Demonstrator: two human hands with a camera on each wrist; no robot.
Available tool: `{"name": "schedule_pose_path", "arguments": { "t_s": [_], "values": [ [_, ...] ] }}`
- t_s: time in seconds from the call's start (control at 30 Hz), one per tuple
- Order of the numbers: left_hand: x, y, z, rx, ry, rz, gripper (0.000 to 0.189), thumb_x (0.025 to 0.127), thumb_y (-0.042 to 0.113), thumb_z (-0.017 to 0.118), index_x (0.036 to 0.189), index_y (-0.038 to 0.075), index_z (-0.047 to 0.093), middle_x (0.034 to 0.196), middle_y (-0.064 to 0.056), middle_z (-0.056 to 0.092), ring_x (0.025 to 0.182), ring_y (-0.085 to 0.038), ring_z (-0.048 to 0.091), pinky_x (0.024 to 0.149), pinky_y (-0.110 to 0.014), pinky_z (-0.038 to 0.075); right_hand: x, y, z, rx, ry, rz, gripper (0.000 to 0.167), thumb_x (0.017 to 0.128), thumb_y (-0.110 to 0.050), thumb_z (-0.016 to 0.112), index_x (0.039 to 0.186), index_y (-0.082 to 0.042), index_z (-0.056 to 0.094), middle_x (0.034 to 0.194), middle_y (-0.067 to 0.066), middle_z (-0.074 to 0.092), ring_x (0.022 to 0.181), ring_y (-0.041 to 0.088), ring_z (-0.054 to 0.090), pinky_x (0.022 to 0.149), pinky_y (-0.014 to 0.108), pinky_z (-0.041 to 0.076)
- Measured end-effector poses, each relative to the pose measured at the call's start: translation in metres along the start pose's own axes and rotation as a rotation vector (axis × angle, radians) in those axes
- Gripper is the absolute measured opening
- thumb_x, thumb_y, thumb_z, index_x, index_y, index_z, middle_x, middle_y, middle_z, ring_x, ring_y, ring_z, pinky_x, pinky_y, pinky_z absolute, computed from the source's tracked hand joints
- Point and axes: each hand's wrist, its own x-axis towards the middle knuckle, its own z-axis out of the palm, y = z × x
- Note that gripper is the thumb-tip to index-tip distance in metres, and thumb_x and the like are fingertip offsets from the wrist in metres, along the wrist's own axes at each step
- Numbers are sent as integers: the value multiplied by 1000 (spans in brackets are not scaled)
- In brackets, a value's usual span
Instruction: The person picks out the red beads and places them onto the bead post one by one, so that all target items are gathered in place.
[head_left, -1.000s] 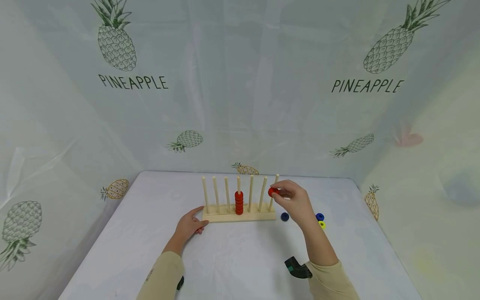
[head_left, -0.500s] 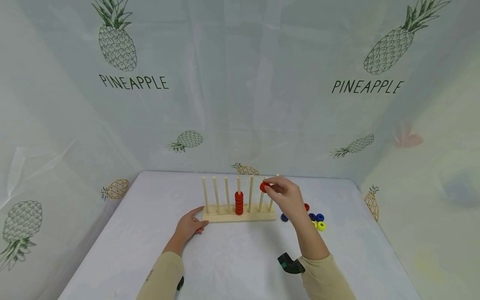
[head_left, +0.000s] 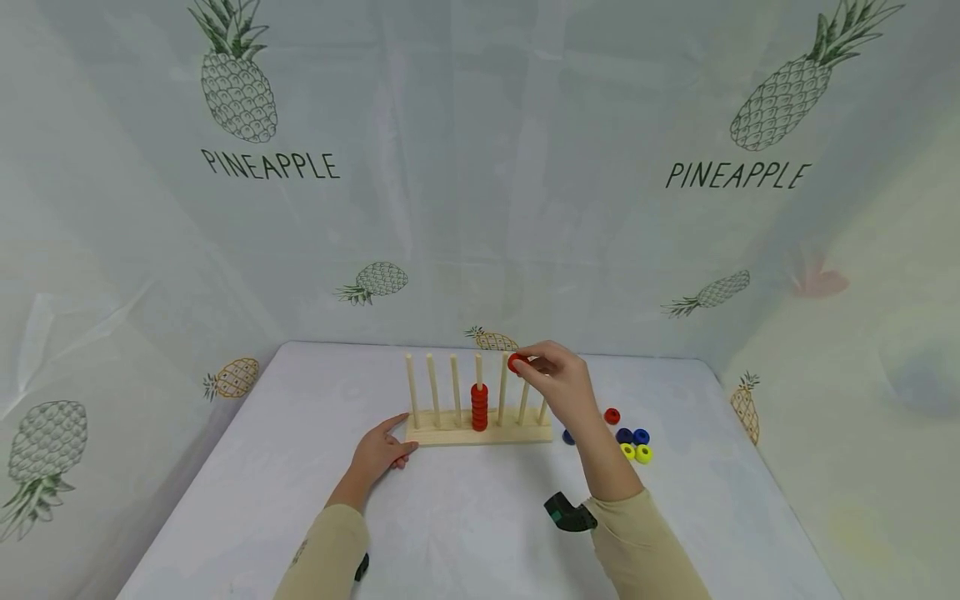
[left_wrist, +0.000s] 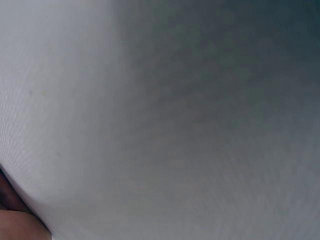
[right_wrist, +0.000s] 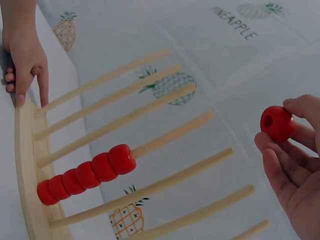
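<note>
Right now my right hand (head_left: 562, 385) pinches a small round red wooden bead (head_left: 516, 362) in its grip, raised above centre frame near the peg tops of the pale wooden peg rack (head_left: 480, 433). If the hole misses a tip, I judge the bead could slip and roll across the white worktop (head_left: 465, 508). My left hand (head_left: 378, 452) lies with fingers straight against the rack's left end.

The bead (right_wrist: 277, 123) in my right hand (head_left: 561, 385) looks smooth, painted red with a soft sheen. The rack (head_left: 480, 432) is pale, unvarnished matt wood, pegs too. At three o'clock of it, loose beads (head_left: 636, 445) shine glossier. The counter (head_left: 465, 533) wears matt white cloth.
</note>
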Motion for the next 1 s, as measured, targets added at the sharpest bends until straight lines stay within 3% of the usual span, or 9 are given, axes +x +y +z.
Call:
{"name": "schedule_pose_path", "arguments": {
  "t_s": [0.43,0.73,1.0],
  "values": [
    [-1,1,0,-9,1,-3,69,84,14,78,145,8,47,57,-2,62,46,-10,55,46,-23,45,16,3,15,-2,35,-40,17,83,-16,79,97,-7,75,91,2,67,76,19,61,74,39,52],
    [-1,2,-1,-11,-2,3,69,84,13,78,145,7,46,57,-3,62,45,-10,54,46,-23,45,24,5,26,44,47,1,17,80,-16,82,94,-9,75,85,2,62,70,20,51,61,26,43],
    [-1,0,-1,-11,-1,11,69,84,14,78,145,8,47,57,-2,62,46,-10,54,46,-23,45,29,6,35,27,48,-41,18,80,-18,82,96,-11,75,91,-1,64,71,19,50,62,27,41]
  ]
}}
